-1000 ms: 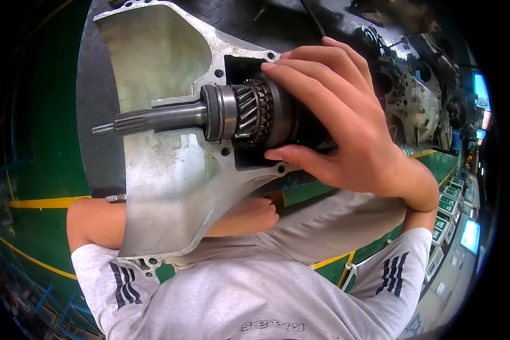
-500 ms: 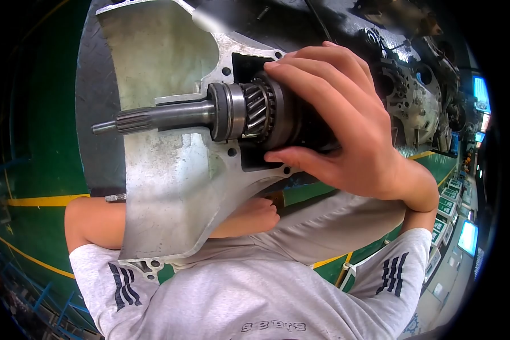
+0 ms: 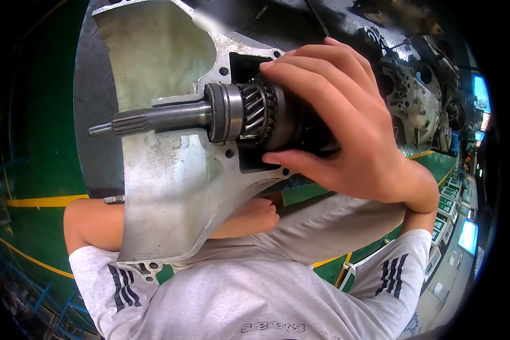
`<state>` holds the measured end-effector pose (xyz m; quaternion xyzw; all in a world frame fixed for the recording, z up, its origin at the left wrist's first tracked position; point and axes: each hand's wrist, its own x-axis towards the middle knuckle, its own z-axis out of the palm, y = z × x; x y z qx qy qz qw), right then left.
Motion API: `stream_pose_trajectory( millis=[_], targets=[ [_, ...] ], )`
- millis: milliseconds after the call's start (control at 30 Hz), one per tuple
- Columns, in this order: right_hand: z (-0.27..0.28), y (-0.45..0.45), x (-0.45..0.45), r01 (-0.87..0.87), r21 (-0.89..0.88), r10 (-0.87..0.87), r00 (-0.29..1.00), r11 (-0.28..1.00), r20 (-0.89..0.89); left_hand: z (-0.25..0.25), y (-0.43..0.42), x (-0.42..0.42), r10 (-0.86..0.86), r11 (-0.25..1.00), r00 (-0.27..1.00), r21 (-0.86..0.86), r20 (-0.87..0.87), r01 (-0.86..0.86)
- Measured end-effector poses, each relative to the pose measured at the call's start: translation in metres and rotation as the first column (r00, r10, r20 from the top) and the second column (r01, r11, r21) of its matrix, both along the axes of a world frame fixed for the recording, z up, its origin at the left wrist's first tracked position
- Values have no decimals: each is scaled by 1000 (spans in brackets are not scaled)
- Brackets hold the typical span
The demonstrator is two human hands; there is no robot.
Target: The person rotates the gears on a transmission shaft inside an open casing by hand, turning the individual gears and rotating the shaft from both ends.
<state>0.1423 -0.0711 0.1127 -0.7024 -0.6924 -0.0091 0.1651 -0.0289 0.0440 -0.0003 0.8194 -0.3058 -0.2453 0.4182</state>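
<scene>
A gear shaft [image 3: 158, 117], splined at its left end and carrying a bearing [image 3: 224, 112] and a helical gear [image 3: 255, 110], lies in the opening of a grey cast-metal gearbox housing [image 3: 164, 192]. My right hand [image 3: 351, 119] is curved around the dark ring part of the shaft, with fingers on the far side and thumb on the near side; its palm hides the shaft's right end. Below the housing, close to my body, my left hand [image 3: 252, 218] is closed with its fingers curled. The housing hides part of that forearm, and anything inside the hand cannot be made out.
The housing rests on a dark textured worktop [image 3: 96, 158]. Other metal casings [image 3: 416, 105] and greasy parts stand at the right rear. Green floor with yellow lines [image 3: 45, 201] lies to the left. My lap is directly below the work.
The housing and shaft appear slightly further left in view. The toothed ring beside the helical gear shows more clearly, and my right fingertips have shifted a little left. My left hand is still.
</scene>
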Motion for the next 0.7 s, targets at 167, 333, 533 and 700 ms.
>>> stream_pose_trajectory(
  millis=[167, 333, 533, 700],
  targets=[
    [1, 0, 1, -2, -8, 2, 1000, 1000, -5, 5, 2, -1, 21, 1000, 1000, -11, -18, -21],
    [7, -1, 4, 6, -56, -6, 1000, 998, 4, 9, 4, 0, 39, 999, 999, -24, -33, -39],
    [-3, 4, 4, 9, -58, -11, 999, 998, -37, 13, 5, 2, 57, 997, 997, -41, -52, -59],
    [-2, 7, 1, 28, -50, -31, 997, 998, -72, 16, 6, 3, 71, 996, 995, -52, -71, -75]
  ],
)
